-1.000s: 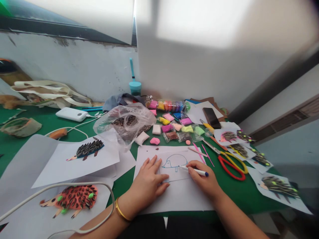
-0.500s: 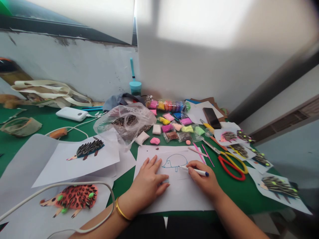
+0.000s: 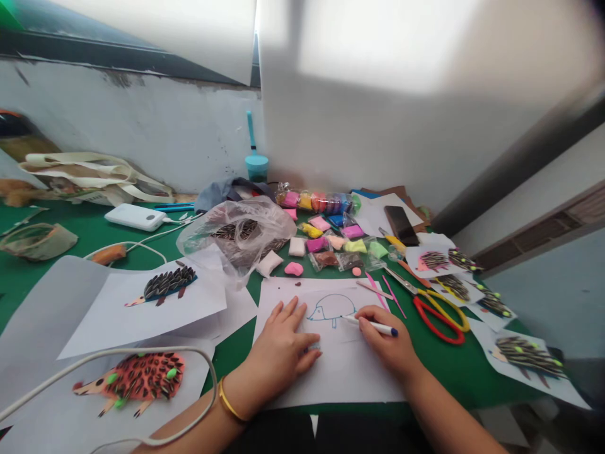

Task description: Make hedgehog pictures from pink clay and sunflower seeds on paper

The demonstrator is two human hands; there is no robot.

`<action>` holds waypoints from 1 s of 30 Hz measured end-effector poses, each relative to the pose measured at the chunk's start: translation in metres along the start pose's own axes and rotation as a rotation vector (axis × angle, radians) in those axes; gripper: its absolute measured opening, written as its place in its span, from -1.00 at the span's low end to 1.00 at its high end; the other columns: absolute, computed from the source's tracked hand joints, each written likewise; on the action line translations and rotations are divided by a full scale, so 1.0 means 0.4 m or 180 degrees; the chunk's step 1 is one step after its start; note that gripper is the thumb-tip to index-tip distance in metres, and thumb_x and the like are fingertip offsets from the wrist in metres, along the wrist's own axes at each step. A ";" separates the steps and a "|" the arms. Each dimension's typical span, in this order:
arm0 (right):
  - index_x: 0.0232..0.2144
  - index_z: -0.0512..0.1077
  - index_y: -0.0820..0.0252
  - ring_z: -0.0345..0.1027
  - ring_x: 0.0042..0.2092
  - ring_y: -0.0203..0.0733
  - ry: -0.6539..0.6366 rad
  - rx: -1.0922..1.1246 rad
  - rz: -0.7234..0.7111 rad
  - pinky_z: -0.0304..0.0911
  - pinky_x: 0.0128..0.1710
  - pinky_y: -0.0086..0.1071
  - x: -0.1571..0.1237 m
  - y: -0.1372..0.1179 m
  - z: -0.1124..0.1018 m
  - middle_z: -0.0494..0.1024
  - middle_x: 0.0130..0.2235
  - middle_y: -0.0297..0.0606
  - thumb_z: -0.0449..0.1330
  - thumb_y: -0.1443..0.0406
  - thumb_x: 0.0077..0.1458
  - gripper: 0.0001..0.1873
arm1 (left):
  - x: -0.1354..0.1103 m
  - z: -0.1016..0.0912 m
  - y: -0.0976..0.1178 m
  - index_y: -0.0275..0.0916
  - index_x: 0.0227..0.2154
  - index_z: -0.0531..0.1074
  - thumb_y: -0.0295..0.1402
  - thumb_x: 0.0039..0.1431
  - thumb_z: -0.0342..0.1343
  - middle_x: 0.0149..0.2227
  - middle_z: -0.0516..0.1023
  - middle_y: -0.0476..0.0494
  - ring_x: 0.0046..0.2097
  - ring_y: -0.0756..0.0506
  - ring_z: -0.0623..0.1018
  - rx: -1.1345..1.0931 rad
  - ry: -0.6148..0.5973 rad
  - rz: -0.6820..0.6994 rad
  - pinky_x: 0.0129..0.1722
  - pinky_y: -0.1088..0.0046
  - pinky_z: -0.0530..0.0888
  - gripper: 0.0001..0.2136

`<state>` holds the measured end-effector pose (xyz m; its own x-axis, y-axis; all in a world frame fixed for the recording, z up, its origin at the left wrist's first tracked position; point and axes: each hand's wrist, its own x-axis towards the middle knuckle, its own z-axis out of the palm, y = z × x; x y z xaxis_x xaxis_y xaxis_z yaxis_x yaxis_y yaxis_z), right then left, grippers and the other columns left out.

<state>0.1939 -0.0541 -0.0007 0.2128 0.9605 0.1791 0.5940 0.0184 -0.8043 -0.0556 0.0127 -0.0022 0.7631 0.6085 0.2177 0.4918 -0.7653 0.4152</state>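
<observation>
At the lower centre of the frame, the right hand (image 3: pixel 385 337) gripped a pen (image 3: pixel 382 327) between thumb and fingers, its tip at the belly line of a blue hedgehog outline (image 3: pixel 334 308) on the paper (image 3: pixel 350 381); the left hand (image 3: pixel 283 352) lay open and flat on the paper's left part. Scissors (image 3: pixel 438 317) rested on the green table (image 3: pixel 454 375), right of centre; above the paper lay coloured packets (image 3: pixel 326 258), with a bag (image 3: pixel 208 227) of seeds to their left.

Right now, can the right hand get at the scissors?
Probably yes: the scissors lie close by on its right, and only green table shows between the right hand and their red handle. The pen it holds may hinder the grasp.
</observation>
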 end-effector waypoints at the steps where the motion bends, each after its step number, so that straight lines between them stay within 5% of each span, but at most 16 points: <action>1: -0.41 0.45 0.14 0.40 -0.33 -0.19 0.0066 -0.0040 0.0022 0.27 -0.34 -0.41 0.000 0.001 0.001 0.53 -0.39 -0.32 0.10 0.22 0.13 -0.82 | 0.000 0.000 -0.001 -0.04 -0.16 0.59 -0.22 0.14 0.22 0.23 0.32 -0.27 0.29 -0.43 0.20 0.0002 0.0006 0.0003 0.20 -0.20 0.17 -0.79; 30: -0.47 0.41 0.14 0.35 -0.38 -0.19 0.0125 -0.0248 0.0278 0.22 -0.39 -0.39 0.006 0.002 0.000 0.48 -0.45 -0.32 0.07 0.22 0.09 -0.81 | 0.001 -0.003 0.003 -0.04 -0.15 0.58 -0.23 0.14 0.22 0.23 0.31 -0.31 0.29 -0.42 0.21 0.0005 -0.0086 -0.0040 0.21 -0.18 0.16 -0.79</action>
<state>0.1949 -0.0516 -0.0008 0.2956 0.9459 0.1336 0.6301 -0.0880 -0.7715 -0.0553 0.0124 -0.0005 0.7679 0.6122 0.1885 0.5021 -0.7580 0.4164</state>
